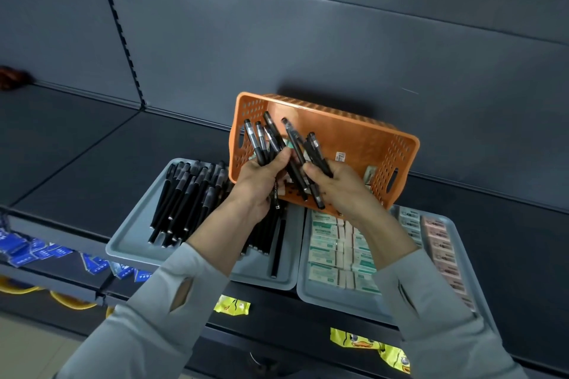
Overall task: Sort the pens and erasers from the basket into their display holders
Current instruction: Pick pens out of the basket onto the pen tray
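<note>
**Q:** Biggest thing first?
**A:** Dark grey shelf (pixel 92 163), full width in front of me. On it are two grey trays just beside each other: pen tray (pixel 132 243) on the left, eraser tray (pixel 323 298) on the right.

**Q:** Basket?
**A:** Orange basket (pixel 354 138) behind the trays, tipped so the open side faces me. Its lower rim is over the back edges of both trays.

**Q:** Hands?
**A:** Both are up at the basket mouth, close together. My left hand (pixel 261 181) is clenched round a fanned pen bundle (pixel 257 138), black, ends pointing up into the basket. My right hand (pixel 341 188) grips a smaller pen bunch (pixel 317 148), crossing the left one.

**Q:** Other task items?
**A:** Pen pile (pixel 184 200) in the pen tray, black, lying mostly lengthwise, with my left forearm over part of it. Green erasers (pixel 329 243) are boxed in rows in the eraser tray, with pink erasers (pixel 440 243) in a column along its right side. Basket erasers (pixel 369 172) lie near the right handle; I can't tell how many.

**Q:** Anything else?
**A:** Blue packets (pixel 27 248) on the lower shelf at the left. Yellow duck-print packets (pixel 232 306) on the lower shelf in front of the trays.
</note>
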A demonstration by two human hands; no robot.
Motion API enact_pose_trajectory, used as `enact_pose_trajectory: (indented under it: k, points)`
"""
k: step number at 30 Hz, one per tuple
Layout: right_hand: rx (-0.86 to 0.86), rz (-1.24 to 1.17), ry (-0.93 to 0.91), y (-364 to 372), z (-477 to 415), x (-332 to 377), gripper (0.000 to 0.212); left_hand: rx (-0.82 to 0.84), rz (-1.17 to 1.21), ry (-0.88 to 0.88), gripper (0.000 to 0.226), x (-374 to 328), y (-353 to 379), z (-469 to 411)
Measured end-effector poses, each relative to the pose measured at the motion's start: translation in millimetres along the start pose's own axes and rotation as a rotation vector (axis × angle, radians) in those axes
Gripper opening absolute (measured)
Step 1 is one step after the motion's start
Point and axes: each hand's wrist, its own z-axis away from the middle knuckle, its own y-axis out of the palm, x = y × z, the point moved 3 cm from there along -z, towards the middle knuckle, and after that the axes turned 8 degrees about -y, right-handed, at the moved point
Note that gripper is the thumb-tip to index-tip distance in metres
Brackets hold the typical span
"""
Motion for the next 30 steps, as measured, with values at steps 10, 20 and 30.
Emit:
enact_pose_trajectory:
  k: [10, 20, 30]
  points:
    - [0.310, -0.607, 0.239, 2.2, 8.0, 12.0, 0.029, -0.072, -0.951, 0.782, 0.012, -26.7, -10.4, 17.0]
    - [0.196, -0.538, 0.097, 2.7, 9.4, 6.4, 0.038, -0.132, -0.528, 0.406, 0.017, -21.8, -23.0, 18.6]
    - [0.504, -0.333, 0.057, 14.6, 23.4, 20.4, 0.030, 0.274, -0.237, 0.131, 0.024, -14.1, 2.3, 37.9]
